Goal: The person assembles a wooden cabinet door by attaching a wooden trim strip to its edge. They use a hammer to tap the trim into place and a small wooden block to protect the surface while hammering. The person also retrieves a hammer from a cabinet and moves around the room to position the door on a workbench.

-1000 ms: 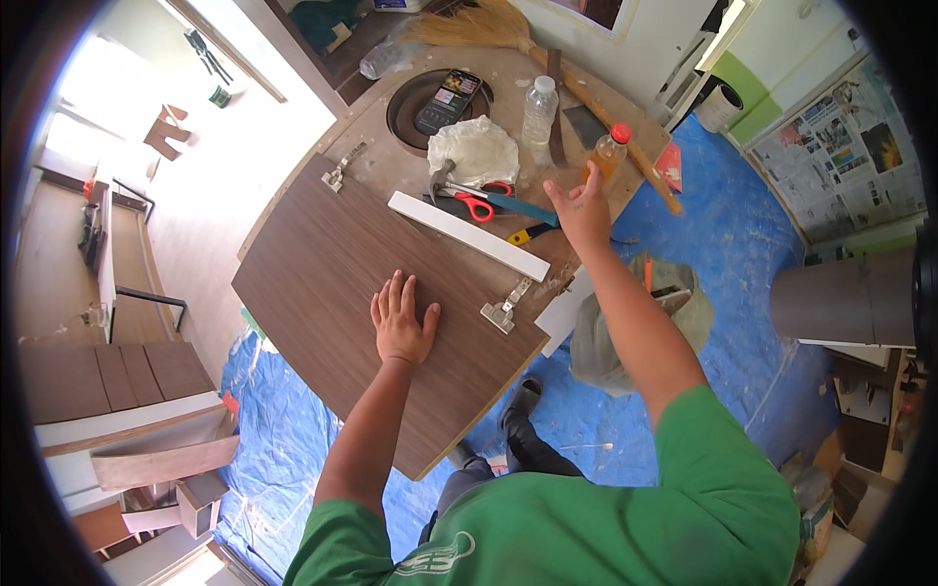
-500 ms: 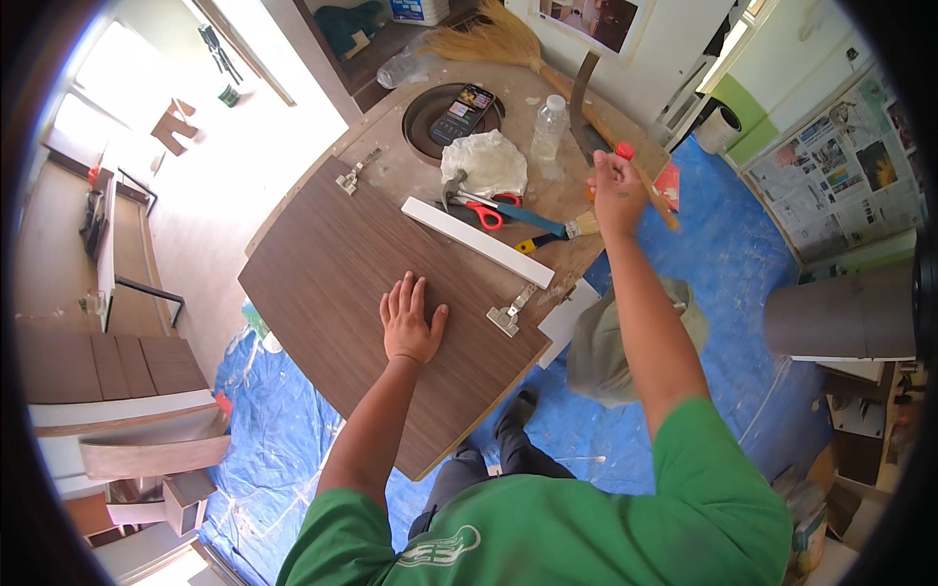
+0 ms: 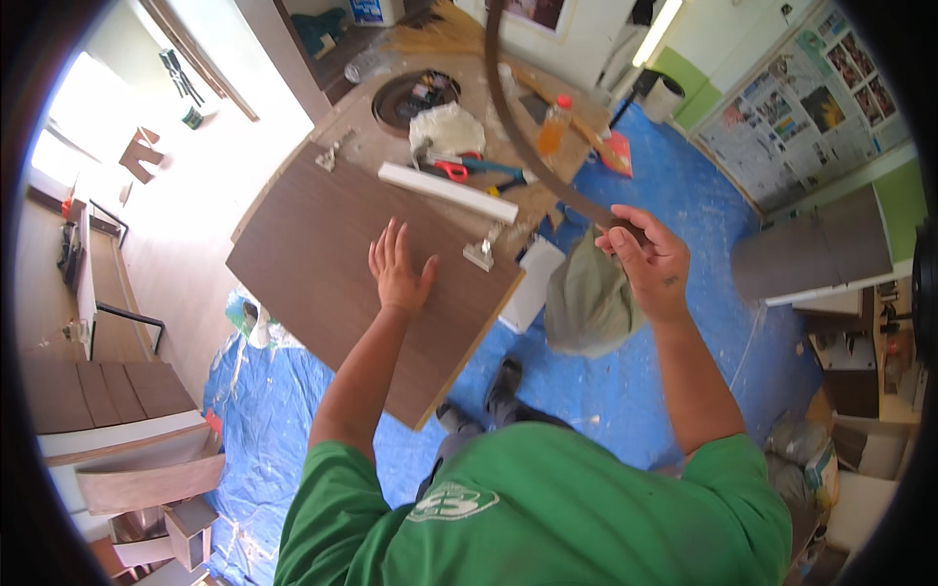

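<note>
While pinching the thin brown strip (image 3: pixel 503 127) in the right hand (image 3: pixel 645 259), clamping the grip on its lower end between thumb and fingers. Holding that end up over the blue tarp (image 3: pixel 684 205), just off the edge of the surface (image 3: pixel 535 202), above the grey-green bag (image 3: pixel 586 298). Letting the rest arc up and back over the surface and out past the top of the view; far end not visible.

Pressing the left hand (image 3: pixel 399 272) flat on the brown board (image 3: pixel 313 244), fingers spread apart, gripping nothing, palm just short of the metal bracket (image 3: pixel 481 254) at the board's near corner.

Judging what matters here:
- Watching the free length, not the pinched end: sweeping right over the orange bottle (image 3: pixel 553 125), the red-handled scissors (image 3: pixel 451 171) and the white bar (image 3: pixel 447 191), so probably snagging or tipping something if dropped low.
- Avoiding a tight bend at the pinch; thin strip like this likely creasing or cracking there.
- Leaning steady weight through the left palm, since the board is overhanging the surface toward the body and looking ready to tip.
- Guiding the curve with the wrist rather than pulling hard; grip looking light enough to slip otherwise.
- Minding the bracket when lowering anything along that board edge.
</note>
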Available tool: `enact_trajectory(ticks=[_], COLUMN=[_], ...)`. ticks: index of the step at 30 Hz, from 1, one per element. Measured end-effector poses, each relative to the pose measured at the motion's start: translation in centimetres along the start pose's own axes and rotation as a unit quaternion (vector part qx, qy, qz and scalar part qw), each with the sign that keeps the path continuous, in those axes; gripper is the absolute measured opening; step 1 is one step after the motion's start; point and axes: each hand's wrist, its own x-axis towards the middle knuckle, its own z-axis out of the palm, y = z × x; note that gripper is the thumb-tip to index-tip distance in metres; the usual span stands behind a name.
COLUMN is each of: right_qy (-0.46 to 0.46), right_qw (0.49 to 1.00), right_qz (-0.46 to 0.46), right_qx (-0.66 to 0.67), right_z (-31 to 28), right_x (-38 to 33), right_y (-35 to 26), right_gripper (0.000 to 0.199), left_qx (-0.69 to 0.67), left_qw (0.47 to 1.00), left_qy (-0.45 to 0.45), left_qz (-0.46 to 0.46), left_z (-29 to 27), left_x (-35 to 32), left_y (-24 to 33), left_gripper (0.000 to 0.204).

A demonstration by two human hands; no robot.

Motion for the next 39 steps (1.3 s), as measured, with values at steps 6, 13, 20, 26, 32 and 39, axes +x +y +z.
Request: enact_trajectory(ticks=[6,13,20,26,32,39], right_qy=[-0.125,-0.083,-0.004,0.007,-0.042,-0.037], right_qw=[0.992,0.975,0.931,0.952,0.931,0.940], right_qz=[0.035,0.137,0.241,0.266,0.296,0.271], right_qx=[0.009,0.153,0.273,0.152,0.208,0.204], right_z=[-1.6,0.4,3.8,4.1,4.0,1.2], right_x=[-9.2,-15.0,-18.3,-18.4,-16.4,-14.2], right_y=[-4.9,-5.9,-1.6,1.3,4.6,8.8], right_gripper=[0.023,0.029,0.041,0.040,0.040,0.046], left_qx=[-0.040,-0.045,-0.160,-0.191,-0.137,-0.085], left_qw=[0.944,0.940,0.902,0.851,0.917,0.928], left_qy=[0.153,-0.303,-0.402,-0.471,-0.365,-0.318], left_qz=[0.289,0.150,0.002,-0.129,-0.082,-0.175], left_z=[-14.1,-22.3,-23.0,-23.0,-21.2,-20.5], left_x=[-3.6,-10.8,-18.3,-20.0,-21.6,-24.6], left_y=[12.2,10.8,11.4,14.0,13.9,15.5], left_gripper=[0.075,0.025,0.027,0.037,0.026,0.023])
